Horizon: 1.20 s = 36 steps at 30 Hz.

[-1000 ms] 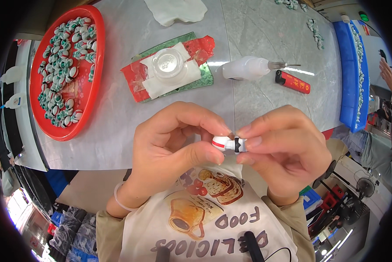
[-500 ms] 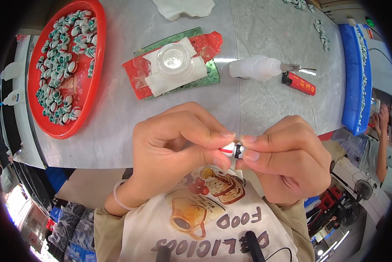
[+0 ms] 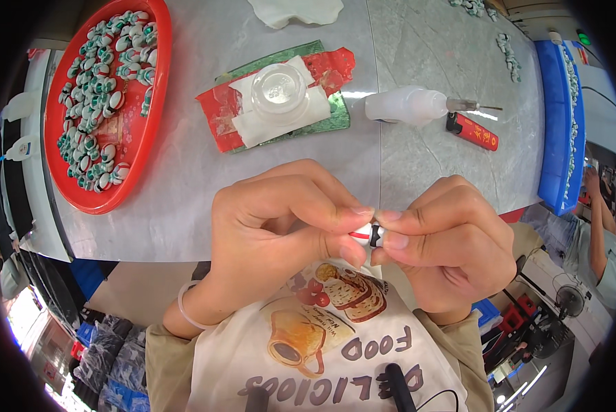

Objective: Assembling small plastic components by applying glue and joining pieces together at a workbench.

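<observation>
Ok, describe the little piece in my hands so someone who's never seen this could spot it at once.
Find the grey table, then its near edge, where your left hand and right hand meet. Pinched between them is a small white piece with a red stripe. Its black band sets it apart from the green-and-white figures in the red tray.

One left hand and one right hand, with one small figure between their fingertips.
On one grey table: at left, one red tray of figures, dozens, too crowded to count exactly; at the far middle, one white cloth and, nearer, one clear dish; right of that, one needle-tipped bottle and one red lighter; far right, two clusters of figures. One blue bin stands right; two pale bottles stand left beyond the tray.
</observation>
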Each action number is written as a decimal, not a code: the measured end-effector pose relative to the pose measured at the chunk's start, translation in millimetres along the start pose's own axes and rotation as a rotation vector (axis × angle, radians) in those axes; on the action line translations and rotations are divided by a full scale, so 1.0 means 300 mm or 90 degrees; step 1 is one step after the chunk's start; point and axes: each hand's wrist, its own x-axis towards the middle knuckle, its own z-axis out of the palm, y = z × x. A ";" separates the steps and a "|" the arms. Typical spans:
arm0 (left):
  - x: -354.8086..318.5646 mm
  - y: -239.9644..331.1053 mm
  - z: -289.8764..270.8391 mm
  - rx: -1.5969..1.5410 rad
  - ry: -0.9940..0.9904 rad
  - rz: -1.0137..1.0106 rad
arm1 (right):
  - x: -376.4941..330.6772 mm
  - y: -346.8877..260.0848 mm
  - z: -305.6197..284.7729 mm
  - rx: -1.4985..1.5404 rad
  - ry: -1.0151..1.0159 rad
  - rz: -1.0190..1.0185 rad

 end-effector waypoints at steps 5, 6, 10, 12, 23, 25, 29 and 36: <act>-0.001 -0.001 0.000 0.014 -0.004 -0.005 | -0.003 0.001 0.000 -0.001 -0.001 0.004; 0.001 -0.001 0.000 0.014 -0.005 -0.005 | -0.002 0.002 0.000 0.000 0.000 0.005; 0.010 -0.001 -0.002 0.033 -0.011 -0.005 | 0.000 0.014 -0.003 -0.003 -0.005 0.000; 0.011 0.002 -0.001 0.038 -0.011 -0.008 | 0.001 0.023 -0.002 0.022 0.010 -0.016; -0.006 0.053 0.023 -0.073 0.000 -0.212 | -0.007 -0.005 0.024 -0.137 0.043 -0.038; -0.019 0.054 0.011 -0.042 -0.014 -0.168 | -0.007 -0.017 0.033 -0.174 0.031 -0.073; -0.025 0.138 -0.012 0.068 -0.028 -0.153 | -0.004 -0.038 0.021 -0.104 0.027 -0.034; -0.002 0.342 -0.225 0.716 0.246 0.059 | -0.020 0.006 -0.002 -0.026 0.014 0.057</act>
